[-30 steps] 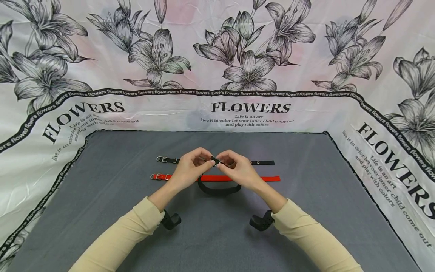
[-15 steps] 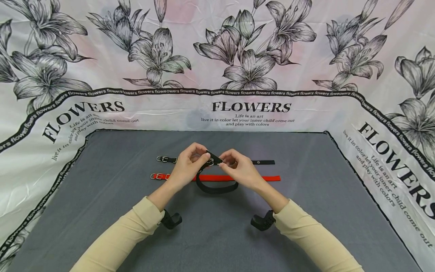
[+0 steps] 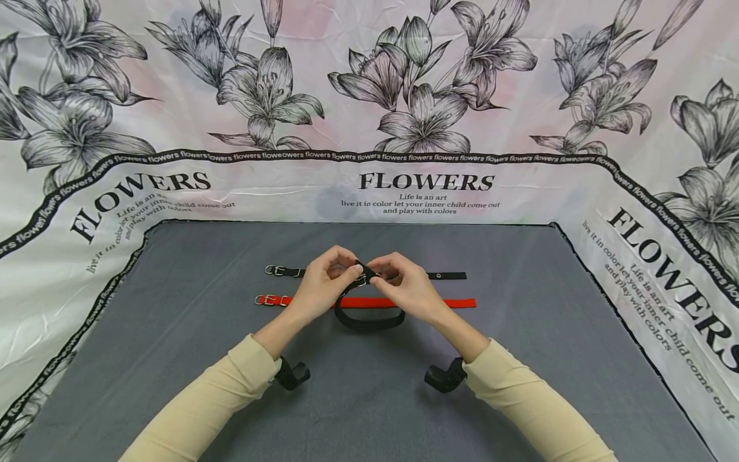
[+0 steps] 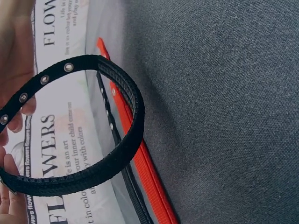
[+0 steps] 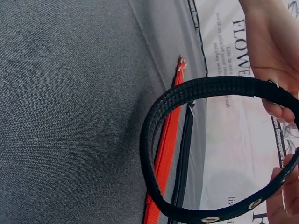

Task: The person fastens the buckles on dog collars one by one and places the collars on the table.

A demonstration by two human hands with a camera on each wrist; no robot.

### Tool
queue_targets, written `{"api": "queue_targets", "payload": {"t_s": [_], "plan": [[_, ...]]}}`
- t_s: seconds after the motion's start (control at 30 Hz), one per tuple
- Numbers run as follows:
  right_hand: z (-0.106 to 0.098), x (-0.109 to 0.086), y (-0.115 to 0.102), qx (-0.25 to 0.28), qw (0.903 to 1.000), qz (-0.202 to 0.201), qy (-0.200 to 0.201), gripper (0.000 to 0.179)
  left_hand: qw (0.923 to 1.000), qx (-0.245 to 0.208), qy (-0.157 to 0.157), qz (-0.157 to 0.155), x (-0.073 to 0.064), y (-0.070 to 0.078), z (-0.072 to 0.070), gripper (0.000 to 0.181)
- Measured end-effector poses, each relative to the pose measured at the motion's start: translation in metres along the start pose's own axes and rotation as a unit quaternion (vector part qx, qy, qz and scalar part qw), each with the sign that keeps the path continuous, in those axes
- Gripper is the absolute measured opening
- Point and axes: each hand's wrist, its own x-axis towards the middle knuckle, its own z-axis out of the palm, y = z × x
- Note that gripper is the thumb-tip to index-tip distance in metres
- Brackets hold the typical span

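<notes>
A black collar (image 3: 369, 327) with metal eyelets is bent into a loop and held above the table. My left hand (image 3: 323, 282) pinches its buckle end between thumb and fingers. The other end, with the eyelets, is pinched by my right hand (image 3: 407, 289), close beside the left. In the left wrist view, the collar's padded band (image 4: 107, 165) hangs down as a round loop. The right wrist view shows a small metal ring (image 5: 274, 83) on the band by the left hand. Fingers partly hide the buckle where the ends meet.
Behind the loop, a red collar (image 3: 369, 302) with a metal buckle lies flat on the grey cloth (image 3: 369, 398). Parallel and farther back is a second black collar (image 3: 447, 276), its middle hidden by the hands. A white flower-printed sheet (image 3: 288, 186) rises beyond.
The hands drew slightly apart, showing more strap and buckle between them, then came a little closer together again. The loop shifted slightly left. The two collars on the cloth stayed put.
</notes>
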Motion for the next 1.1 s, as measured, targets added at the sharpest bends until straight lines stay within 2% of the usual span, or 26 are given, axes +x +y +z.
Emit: {"api": "queue_targets", "payload": {"t_s": [0.2, 0.43, 0.53, 0.67, 0.7, 0.77, 0.97, 1.1], "plan": [[-0.001, 0.001, -0.001, -0.019, 0.9998, -0.002, -0.003, 0.016, 0.9997, 0.021, -0.005, -0.006, 0.001, 0.001, 0.001, 0.016], [0.0, 0.002, 0.0, 0.002, 0.9999, -0.005, 0.011, 0.017, 0.999, 0.039, -0.015, -0.017, 0.0, 0.002, 0.0, 0.018], [-0.002, 0.0, -0.015, 0.01, 0.9998, 0.0, 0.014, 0.018, 0.9982, 0.049, -0.03, -0.018, 0.0, -0.004, 0.0, 0.019], [-0.006, -0.004, -0.035, 0.016, 0.9996, 0.012, 0.018, 0.018, 0.9954, 0.083, -0.049, -0.008, 0.006, -0.026, 0.001, 0.026], [-0.005, -0.005, -0.035, 0.016, 0.9996, 0.012, 0.02, 0.018, 0.9947, 0.091, -0.049, -0.005, 0.006, -0.027, 0.002, 0.028], [-0.005, -0.006, -0.036, 0.017, 0.9994, 0.02, 0.024, 0.018, 0.9939, 0.102, -0.042, 0.002, 0.008, -0.036, 0.002, 0.029], [-0.001, -0.008, -0.034, 0.037, 0.9982, 0.03, 0.038, 0.021, 0.9931, 0.114, -0.012, 0.024, 0.008, -0.034, 0.003, 0.023], [0.002, -0.005, -0.019, 0.051, 0.9975, 0.016, 0.046, 0.023, 0.9919, 0.119, -0.005, 0.043, 0.008, -0.033, 0.004, 0.02]]}}
